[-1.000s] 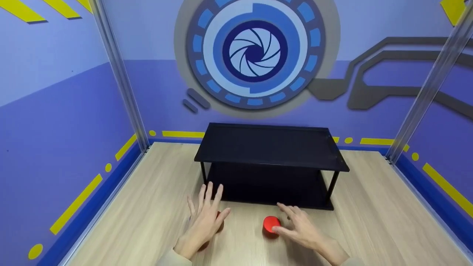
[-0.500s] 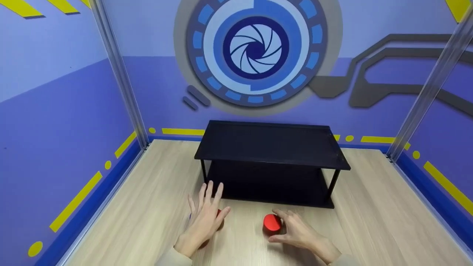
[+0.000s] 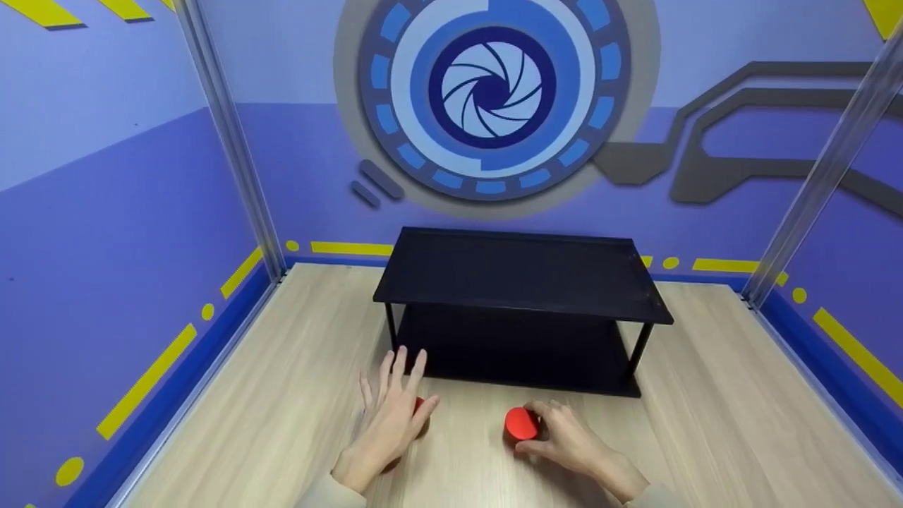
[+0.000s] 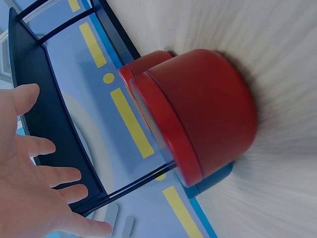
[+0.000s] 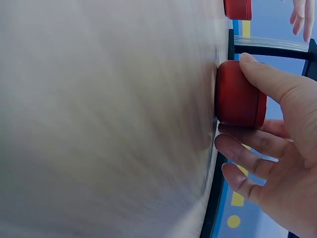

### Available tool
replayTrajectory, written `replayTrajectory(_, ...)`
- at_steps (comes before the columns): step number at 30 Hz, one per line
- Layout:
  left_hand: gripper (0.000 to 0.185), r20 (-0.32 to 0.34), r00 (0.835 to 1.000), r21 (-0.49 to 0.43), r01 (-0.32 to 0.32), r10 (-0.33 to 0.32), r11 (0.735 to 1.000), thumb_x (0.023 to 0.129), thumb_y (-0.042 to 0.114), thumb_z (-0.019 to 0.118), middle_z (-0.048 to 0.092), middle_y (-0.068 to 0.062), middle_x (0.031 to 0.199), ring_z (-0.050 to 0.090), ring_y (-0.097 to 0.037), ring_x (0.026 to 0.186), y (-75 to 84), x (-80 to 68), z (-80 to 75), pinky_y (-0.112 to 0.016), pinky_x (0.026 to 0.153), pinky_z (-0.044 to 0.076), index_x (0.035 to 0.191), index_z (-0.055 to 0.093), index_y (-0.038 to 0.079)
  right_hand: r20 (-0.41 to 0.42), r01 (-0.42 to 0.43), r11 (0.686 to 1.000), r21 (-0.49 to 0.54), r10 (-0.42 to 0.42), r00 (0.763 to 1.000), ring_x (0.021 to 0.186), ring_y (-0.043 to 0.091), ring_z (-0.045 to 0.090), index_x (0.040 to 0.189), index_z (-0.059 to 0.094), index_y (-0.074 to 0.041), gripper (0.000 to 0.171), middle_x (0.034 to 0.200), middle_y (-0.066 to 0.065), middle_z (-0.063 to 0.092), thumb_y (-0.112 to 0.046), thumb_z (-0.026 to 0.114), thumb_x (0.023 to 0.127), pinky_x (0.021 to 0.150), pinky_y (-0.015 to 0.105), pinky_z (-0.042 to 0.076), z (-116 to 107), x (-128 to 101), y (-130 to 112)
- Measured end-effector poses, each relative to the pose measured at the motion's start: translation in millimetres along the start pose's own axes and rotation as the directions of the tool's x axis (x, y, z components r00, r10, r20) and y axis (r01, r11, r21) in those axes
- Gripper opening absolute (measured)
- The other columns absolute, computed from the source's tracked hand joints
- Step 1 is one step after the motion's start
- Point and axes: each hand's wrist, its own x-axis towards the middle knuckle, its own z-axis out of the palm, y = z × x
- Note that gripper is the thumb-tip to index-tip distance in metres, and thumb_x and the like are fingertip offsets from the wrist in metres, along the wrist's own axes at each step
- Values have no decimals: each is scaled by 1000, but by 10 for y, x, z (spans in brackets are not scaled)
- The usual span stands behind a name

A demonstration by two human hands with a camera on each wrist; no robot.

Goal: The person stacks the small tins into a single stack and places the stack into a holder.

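Observation:
My right hand grips a round red tin on the table, thumb on the near side and index finger on the far side. In the right wrist view the other fingers spread beside this lidded tin. My left hand hovers with fingers spread over more tins, mostly hiding them in the head view. From the left wrist, a large red lidded tin stands nearest, a second red tin behind it and a blue tin to its side. The left hand is above them, apart.
A black two-tier shelf stands on the wooden table just beyond both hands. Purple-blue panels and metal posts enclose the table at the back and sides.
My right hand has moved down and around the red tin, its thumb passing to the near side and its fingers closing on it. The left hand has stayed in place.

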Motion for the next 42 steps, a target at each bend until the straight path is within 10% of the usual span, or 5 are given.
replayTrajectory(25,68,-26,983,187,185,-184,965,89,55,58,46,-22,133,40,-37,118,-97,-387,-132,-58,91,36,140,47,12,12,-13,999,48,13,1000,86,12,62,112,64,-3,58,101,5,69,-39,82,71,72,25,48,10,0,17)
replayTrajectory(42,98,243,806,198,503,-539,841,64,61,79,52,-19,105,48,-36,97,-87,-469,-159,-57,82,43,125,45,-7,-2,4,998,68,-4,1000,83,8,60,107,65,-5,52,96,1,68,-36,84,70,69,23,48,4,-5,14)
